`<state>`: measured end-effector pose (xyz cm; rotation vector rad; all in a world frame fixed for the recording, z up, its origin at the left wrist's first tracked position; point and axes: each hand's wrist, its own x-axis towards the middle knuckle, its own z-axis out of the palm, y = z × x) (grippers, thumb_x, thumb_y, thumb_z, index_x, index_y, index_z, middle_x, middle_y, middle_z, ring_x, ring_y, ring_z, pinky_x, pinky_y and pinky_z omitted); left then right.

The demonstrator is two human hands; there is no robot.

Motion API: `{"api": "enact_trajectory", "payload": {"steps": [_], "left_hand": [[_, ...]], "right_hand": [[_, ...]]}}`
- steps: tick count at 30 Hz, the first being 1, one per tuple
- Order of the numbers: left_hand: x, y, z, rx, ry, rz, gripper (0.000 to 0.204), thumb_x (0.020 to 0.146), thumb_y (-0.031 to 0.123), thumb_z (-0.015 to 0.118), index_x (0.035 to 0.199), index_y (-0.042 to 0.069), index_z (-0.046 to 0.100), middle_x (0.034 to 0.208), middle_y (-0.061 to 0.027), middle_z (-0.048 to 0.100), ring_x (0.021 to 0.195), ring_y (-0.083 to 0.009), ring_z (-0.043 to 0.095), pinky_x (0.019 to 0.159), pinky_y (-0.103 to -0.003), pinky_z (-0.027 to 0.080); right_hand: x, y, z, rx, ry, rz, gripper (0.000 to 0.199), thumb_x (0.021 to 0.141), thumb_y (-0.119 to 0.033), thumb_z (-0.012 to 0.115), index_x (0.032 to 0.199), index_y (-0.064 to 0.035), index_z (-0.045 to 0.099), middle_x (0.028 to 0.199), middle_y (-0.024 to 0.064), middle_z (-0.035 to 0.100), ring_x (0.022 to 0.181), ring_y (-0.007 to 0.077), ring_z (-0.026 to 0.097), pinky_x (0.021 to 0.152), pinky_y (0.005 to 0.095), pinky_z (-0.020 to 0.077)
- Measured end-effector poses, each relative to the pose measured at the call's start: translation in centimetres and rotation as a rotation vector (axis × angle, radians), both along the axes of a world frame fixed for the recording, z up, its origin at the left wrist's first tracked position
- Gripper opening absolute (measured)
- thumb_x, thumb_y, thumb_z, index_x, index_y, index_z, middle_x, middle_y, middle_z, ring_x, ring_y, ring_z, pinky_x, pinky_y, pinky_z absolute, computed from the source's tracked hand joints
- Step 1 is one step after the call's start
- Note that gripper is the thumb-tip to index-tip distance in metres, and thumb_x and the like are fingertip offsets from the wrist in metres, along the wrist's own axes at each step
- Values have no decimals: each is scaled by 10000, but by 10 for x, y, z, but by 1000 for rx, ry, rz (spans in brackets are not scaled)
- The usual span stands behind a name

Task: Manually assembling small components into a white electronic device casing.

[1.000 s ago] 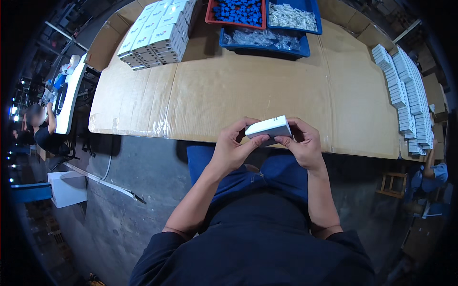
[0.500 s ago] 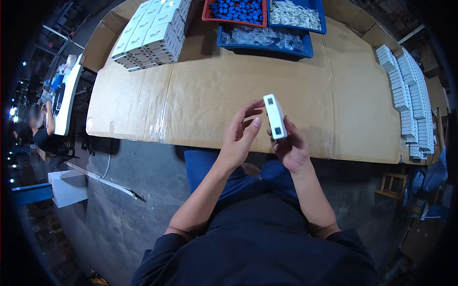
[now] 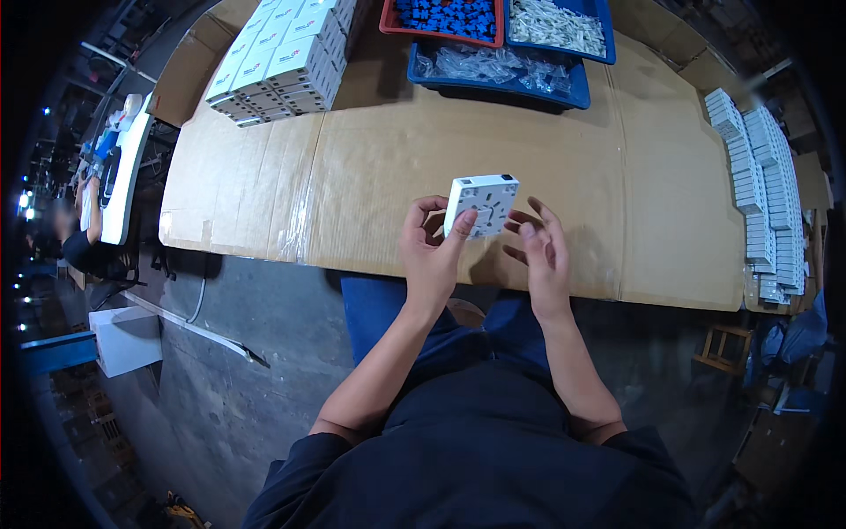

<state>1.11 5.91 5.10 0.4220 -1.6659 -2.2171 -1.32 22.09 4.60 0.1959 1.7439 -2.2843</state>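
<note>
A square white plastic box (image 3: 485,204), flat like a small device housing, is tilted up above the near part of the table. Its slotted face with several dark openings is turned toward me, and a dark square port shows on its upper edge. My left hand (image 3: 432,251) grips the box by its left side, thumb across the slotted face and fingers behind. Just right of the box, my right hand (image 3: 546,260) is apart from it, fingers spread and slightly curled, with nothing in them.
Cardboard covers the table (image 3: 397,176). Stacked white boxes (image 3: 282,62) stand far left. Far middle are a red tray (image 3: 441,35) of blue parts, a blue tray (image 3: 608,44) of white pieces and another blue tray (image 3: 502,93) with clear bags. White units (image 3: 749,185) line the right. Someone (image 3: 84,247) sits left.
The white box has passed from my right hand to my left and turned from its edge to show its slotted face. My right hand has let go and opened.
</note>
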Motion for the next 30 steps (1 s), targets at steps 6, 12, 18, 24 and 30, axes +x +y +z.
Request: {"api": "enact_trajectory", "payload": {"steps": [6,12,18,24,30], "left_hand": [[6,21,-10,-297,197,-128,387,839,57,829,1143,11,593,1235,-123,604,1155,-234,636,979,-382,560],[12,26,-12,-504,251,-344,473,878,29,752,1324,12,592,1280,-158,613,1141,-254,653,965,-371,557],[38,15,-43,-375,-82,-376,359,981,42,674,1326,-12,595,1029,-74,697,941,-143,652,873,-289,522],[37,24,-55,-412,-67,-315,244,1019,62,628,1252,-11,622,1024,-78,717,907,-131,643,843,-282,513],[23,44,-61,-540,-1,-333,174,1021,49,605,1179,-12,647,988,-79,717,876,-129,635,804,-281,501]], "right_hand": [[-2,-17,13,175,440,153,829,907,-149,789,1584,-21,329,1492,162,509,1371,260,526,1063,412,502],[-18,21,8,118,400,127,587,959,-23,650,1516,-10,464,1453,113,554,1299,184,563,1064,361,487],[-21,49,1,520,471,301,410,996,-131,658,1381,1,608,1374,148,582,1246,248,595,962,343,533],[-36,145,-30,600,375,-101,284,964,-84,698,1227,19,672,1061,60,710,959,153,666,853,309,538],[-66,274,-59,365,385,-762,214,934,-29,707,1136,34,677,974,31,697,854,81,639,724,253,529]]}}
